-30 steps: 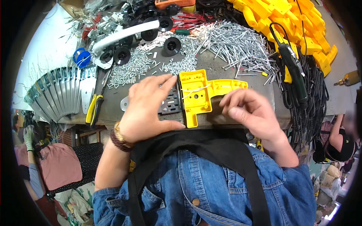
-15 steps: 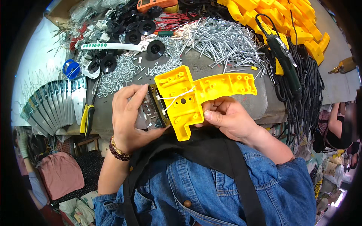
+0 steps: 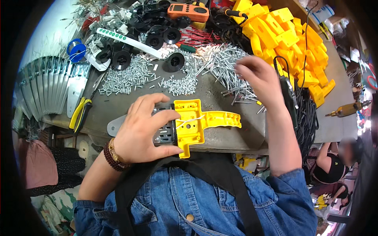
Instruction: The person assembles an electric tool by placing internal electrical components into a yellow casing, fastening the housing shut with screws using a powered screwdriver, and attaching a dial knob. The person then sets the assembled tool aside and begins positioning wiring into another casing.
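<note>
A yellow plastic shell half (image 3: pixel 191 137) with a curved handle lies open side up on the table, in front of me. White wires cross its inside. At its left end sits a dark slotted metal part (image 3: pixel 167 133) with a rounded grey plate (image 3: pixel 115 126) sticking out beyond it. My left hand (image 3: pixel 142 131) is closed over this metal part, thumb and forefinger reaching to the shell's edge; the palm hides much of the metal. My right hand (image 3: pixel 260 80) is raised over the right side of a pile of long screws (image 3: pixel 228 67), fingers apart, with nothing visible in them.
Short screws (image 3: pixel 130 74), black spools (image 3: pixel 175 62) and a white strip (image 3: pixel 130 42) lie beyond my left hand. Yellow-handled pliers (image 3: pixel 80 112) and fanned metal plates (image 3: pixel 47 86) are at left. Yellow shells (image 3: pixel 287 39), black cables (image 3: pixel 309 122) and a screwdriver (image 3: pixel 346 110) lie at right.
The yellow shell with its metal part has been lowered onto the table. My right hand has let go of it and moved up and right to the long screws.
</note>
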Tool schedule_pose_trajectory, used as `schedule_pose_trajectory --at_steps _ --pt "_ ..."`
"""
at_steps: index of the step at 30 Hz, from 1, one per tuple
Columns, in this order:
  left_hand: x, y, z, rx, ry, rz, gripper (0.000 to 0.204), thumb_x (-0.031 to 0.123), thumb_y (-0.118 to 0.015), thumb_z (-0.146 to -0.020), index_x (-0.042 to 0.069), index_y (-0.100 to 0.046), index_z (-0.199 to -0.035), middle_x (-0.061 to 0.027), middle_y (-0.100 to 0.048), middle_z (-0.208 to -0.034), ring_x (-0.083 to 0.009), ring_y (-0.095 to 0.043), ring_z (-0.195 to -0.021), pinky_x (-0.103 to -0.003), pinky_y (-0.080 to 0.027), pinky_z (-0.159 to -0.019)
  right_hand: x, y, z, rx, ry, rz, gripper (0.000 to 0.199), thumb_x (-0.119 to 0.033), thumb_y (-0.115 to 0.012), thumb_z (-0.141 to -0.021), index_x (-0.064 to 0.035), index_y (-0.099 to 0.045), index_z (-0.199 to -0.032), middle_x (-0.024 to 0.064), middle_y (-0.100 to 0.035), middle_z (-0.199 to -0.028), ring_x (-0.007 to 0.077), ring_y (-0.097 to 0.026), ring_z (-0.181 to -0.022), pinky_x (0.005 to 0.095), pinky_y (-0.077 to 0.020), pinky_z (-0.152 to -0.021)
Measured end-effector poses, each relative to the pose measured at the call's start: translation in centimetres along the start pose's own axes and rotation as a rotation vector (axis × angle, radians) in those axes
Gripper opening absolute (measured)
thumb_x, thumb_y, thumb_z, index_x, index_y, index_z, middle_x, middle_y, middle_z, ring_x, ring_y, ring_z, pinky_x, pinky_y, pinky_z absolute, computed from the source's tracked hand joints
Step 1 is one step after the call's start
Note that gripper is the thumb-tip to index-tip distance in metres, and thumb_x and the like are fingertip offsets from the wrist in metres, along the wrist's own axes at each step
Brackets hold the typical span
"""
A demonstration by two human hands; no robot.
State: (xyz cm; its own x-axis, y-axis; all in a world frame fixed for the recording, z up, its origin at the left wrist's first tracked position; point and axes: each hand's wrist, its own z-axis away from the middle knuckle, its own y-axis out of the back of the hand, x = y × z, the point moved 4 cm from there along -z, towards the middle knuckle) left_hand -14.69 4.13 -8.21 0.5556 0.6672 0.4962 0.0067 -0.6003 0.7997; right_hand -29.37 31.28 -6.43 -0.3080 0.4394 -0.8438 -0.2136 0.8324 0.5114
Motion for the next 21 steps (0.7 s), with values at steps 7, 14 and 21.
schedule_pose_trajectory --at_steps 7,14,21 --pt "2.7 -2.1 -2.2 0.011 -0.008 -0.271 0.028 0.028 -0.074 -0.075 0.007 -0.064 -0.09 -0.0122 -0.057 -0.121 -0.0332 -0.052 -0.117 -0.046 -0.042 -0.092 0.6 -8.4 -13.5 -0.163 0.449 0.98 0.02 -0.016 -0.068 -0.085 -0.0059 -0.073 -0.101 0.0118 -0.068 -0.1 0.0321 -0.066 -0.098 0.0418 -0.0524 -0.086" --pt "0.4 -3.5 -0.8 0.167 0.046 -0.037 0.02 0.026 -0.074 -0.077 0.009 -0.064 -0.078 -0.0118 -0.059 -0.123 -0.0302 -0.052 -0.118 -0.042 -0.043 -0.092 -0.7 -7.7 -15.4 -0.145 0.24 0.492 0.024 -0.016 -0.07 -0.09 -0.0051 -0.071 -0.112 0.0109 -0.07 -0.096 0.0186 -0.069 -0.088 0.0324 -0.0536 -0.084" --pt "0.6 -3.0 -1.2 -0.01 0.042 0.129 0.022 0.029 -0.077 -0.078 0.011 -0.065 -0.077 -0.0126 -0.056 -0.133 -0.032 -0.049 -0.125 -0.044 -0.037 -0.098 -0.1 -8.9 -18.8 0.015 0.276 0.607 0.024 -0.028 -0.066 -0.09 -0.0081 -0.072 -0.101 0.0125 -0.073 -0.101 0.032 -0.07 -0.095 0.0409 -0.0552 -0.083"
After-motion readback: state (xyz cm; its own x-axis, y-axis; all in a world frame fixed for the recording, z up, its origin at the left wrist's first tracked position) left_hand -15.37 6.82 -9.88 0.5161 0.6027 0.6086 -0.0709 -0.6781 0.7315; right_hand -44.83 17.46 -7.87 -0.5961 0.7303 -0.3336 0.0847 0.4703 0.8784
